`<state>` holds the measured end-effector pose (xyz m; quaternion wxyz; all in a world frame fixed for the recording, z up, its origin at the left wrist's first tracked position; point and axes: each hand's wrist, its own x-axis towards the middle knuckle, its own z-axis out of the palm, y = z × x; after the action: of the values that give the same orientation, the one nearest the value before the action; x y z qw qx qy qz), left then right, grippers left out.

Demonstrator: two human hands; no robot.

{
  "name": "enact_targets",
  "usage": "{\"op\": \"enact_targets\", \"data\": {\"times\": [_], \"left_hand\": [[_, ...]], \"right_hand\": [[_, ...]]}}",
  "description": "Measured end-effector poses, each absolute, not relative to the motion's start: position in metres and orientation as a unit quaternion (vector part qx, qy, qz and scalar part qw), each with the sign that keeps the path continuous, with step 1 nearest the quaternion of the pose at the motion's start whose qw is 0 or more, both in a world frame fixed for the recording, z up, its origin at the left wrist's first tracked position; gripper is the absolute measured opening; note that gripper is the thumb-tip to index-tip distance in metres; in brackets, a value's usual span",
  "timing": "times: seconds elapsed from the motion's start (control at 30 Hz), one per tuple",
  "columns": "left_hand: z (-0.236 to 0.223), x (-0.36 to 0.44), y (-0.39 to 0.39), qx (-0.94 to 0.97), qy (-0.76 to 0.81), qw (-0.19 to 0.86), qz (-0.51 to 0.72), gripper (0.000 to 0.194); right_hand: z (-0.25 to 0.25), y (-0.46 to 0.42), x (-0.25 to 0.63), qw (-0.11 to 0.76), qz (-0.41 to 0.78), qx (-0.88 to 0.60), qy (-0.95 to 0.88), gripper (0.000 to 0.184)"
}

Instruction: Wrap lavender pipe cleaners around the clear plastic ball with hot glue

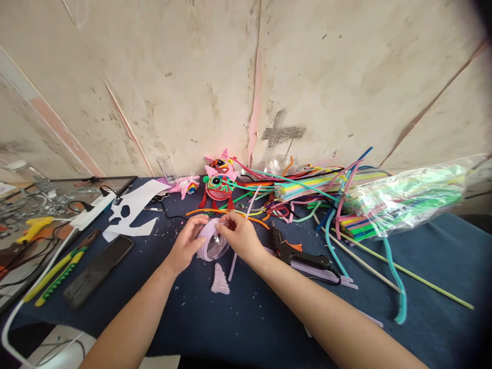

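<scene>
My left hand (187, 244) grips a clear plastic half-sphere (212, 244) wrapped with pale purple pipe cleaner, holding it just above the blue tablecloth (238, 318). My right hand (240, 234) pinches the lilac pipe cleaner (232, 266) at the sphere's upper rim; its loose end hangs down toward the cloth. A small lilac pipe-cleaner cone (220, 280) lies on the cloth just below the hands.
A black glue gun (295, 253) lies right of my right hand. Behind stand a red pipe-cleaner figure (219, 184), a heap of coloured pipe cleaners (307, 192) and a clear bag of them (407, 200). Left lie a phone (98, 270), yellow-green pliers (57, 274) and white paper cutout (130, 212).
</scene>
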<state>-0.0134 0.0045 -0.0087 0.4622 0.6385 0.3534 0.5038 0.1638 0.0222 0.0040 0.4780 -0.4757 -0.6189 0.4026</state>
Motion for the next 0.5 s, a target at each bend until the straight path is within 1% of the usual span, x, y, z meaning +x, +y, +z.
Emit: {"op": "enact_targets", "data": {"times": [0.13,0.4,0.5], "left_hand": [[-0.01,-0.016,0.006,0.623,0.347,0.474,0.517,0.027],[-0.001,-0.013,0.001,0.641,0.39,0.423,0.507,0.024],[0.003,-0.014,-0.001,0.639,0.41,0.411,0.504,0.019]], "right_hand": [[0.005,0.021,0.162,0.481,0.404,-0.475,-0.617,0.009],[0.009,0.013,0.159,0.486,0.376,-0.464,-0.638,0.005],[0.01,0.009,0.156,0.49,0.353,-0.461,-0.65,0.004]]}}
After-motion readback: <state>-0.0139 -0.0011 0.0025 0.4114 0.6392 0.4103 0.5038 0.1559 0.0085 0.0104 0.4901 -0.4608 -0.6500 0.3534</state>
